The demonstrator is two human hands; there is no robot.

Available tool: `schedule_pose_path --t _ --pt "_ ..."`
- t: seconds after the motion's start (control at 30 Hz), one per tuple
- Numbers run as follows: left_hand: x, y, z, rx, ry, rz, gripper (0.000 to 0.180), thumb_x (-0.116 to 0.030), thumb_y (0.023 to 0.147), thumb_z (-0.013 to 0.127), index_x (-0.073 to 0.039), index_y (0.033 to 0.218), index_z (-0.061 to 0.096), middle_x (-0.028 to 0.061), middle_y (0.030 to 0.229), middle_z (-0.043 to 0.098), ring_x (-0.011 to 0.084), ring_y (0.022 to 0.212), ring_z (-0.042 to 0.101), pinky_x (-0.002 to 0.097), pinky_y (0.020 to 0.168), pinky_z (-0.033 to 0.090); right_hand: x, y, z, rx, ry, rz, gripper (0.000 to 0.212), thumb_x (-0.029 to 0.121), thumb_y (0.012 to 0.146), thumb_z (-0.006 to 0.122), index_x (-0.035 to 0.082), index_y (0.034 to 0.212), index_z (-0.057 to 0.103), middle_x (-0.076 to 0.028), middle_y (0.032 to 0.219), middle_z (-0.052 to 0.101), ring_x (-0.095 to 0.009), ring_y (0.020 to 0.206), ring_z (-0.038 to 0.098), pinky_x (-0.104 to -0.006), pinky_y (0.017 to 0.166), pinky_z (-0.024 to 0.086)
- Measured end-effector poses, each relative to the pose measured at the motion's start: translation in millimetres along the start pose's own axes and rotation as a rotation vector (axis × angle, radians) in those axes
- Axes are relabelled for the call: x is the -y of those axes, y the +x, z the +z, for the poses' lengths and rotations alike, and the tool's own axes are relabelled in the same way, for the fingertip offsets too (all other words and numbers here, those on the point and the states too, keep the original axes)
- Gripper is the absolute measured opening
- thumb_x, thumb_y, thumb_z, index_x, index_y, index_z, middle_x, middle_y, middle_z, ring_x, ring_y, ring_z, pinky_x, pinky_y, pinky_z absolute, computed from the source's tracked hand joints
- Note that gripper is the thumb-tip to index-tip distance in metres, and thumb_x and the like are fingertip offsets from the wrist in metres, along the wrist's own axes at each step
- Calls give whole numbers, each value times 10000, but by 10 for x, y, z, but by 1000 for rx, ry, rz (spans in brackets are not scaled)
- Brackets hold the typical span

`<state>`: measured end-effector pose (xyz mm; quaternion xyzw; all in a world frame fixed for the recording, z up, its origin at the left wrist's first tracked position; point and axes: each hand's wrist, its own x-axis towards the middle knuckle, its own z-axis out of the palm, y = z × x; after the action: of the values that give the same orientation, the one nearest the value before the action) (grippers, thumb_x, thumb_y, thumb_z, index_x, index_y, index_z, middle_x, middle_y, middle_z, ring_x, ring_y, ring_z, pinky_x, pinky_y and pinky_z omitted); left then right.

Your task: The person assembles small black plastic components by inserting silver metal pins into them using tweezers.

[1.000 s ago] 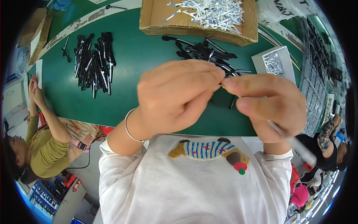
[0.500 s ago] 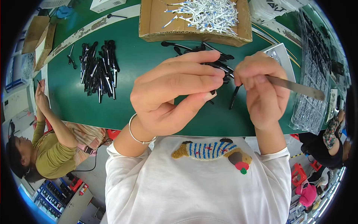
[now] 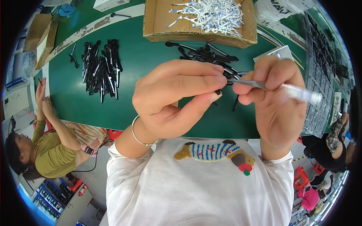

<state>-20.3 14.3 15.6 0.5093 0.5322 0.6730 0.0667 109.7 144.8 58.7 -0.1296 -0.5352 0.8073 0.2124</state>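
Observation:
My left hand (image 3: 177, 96) is closed in a pinch over the green table (image 3: 124, 113), its fingers pointing right. A small black piece (image 3: 218, 92) shows between thumb and fingers; the fingers hide most of it. My right hand (image 3: 281, 100) grips slim metal tweezers (image 3: 258, 83), whose narrow tip reaches the left fingertips. The tweezers' rear end is smeared by motion. Behind both hands lies a loose heap of slender black parts (image 3: 207, 54) with rounded ends. A larger pile of similar black parts (image 3: 101, 69) lies to the left.
An open cardboard box (image 3: 200, 38) at the back holds many white-and-blue strips (image 3: 217, 17). Clear plastic trays (image 3: 315, 101) stand on the right, near a small white box (image 3: 288, 52). A co-worker (image 3: 56, 147) sits at the left; other people are at the right.
My right hand has turned and opened out slightly, swinging the tweezers so that their tip points at my left fingertips. My left hand has hardly moved.

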Motion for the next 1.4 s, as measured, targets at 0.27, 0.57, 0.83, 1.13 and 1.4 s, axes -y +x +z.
schedule_pose_path --t 0.27,0.57,0.83,1.13,1.4 --pt "12 -18 -69 94 -10 1 156 46 773 618 61 927 595 217 924 612 358 877 635 412 766 546 -166 -80 -115 305 -400 -489 102 42 890 523 22 951 444 -255 1035 555 -393 948 616 -397 771 554" --pt "30 -31 -81 94 16 54 184 87 759 595 67 941 595 224 953 598 381 904 626 429 788 543 -253 -40 -20 234 -595 -748 182 -103 666 643 -60 798 527 -264 970 601 -357 836 650 -394 707 570" --pt "-26 11 -63 105 211 100 184 132 683 622 74 858 624 213 880 625 358 834 648 401 731 554 -73 -2 -71 315 -693 -625 86 -83 786 531 -16 837 510 -270 927 601 -393 836 650 -411 701 559" --pt "66 37 -56 45 259 132 188 78 628 696 9 801 668 122 821 656 267 779 662 302 651 542 -113 92 -225 371 -578 -527 61 14 814 558 -5 870 546 -220 922 633 -388 888 636 -417 760 536" --pt "-6 29 -53 73 200 130 174 67 702 653 32 870 624 177 837 648 331 831 654 362 691 547 -315 192 -414 126 -497 -387 270 -58 759 387 -29 912 608 -101 778 536 -152 666 482 -267 639 404"
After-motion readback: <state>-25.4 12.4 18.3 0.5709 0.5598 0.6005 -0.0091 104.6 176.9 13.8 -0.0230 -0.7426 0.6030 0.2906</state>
